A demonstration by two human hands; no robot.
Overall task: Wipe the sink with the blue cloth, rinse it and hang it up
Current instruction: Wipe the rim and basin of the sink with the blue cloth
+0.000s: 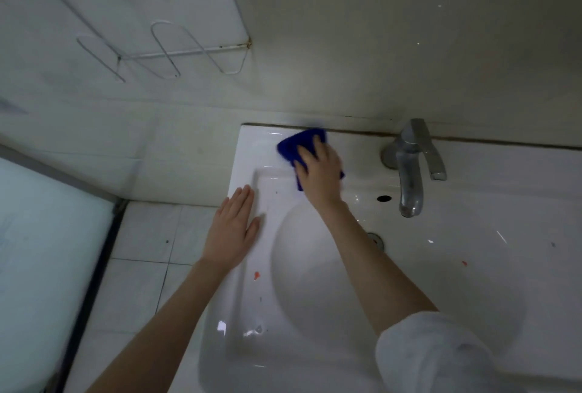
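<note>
Now the right hand [319, 169] presses the blue cloth [291, 147], fingers flat, near the sink [504, 191] back-left corner; the left hand [233, 229] rests flat on its left edge.

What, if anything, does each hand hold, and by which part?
Nothing is gripped. The right hand presses flat on top of the blue cloth; the left hand rests open on the sink rim.
</note>
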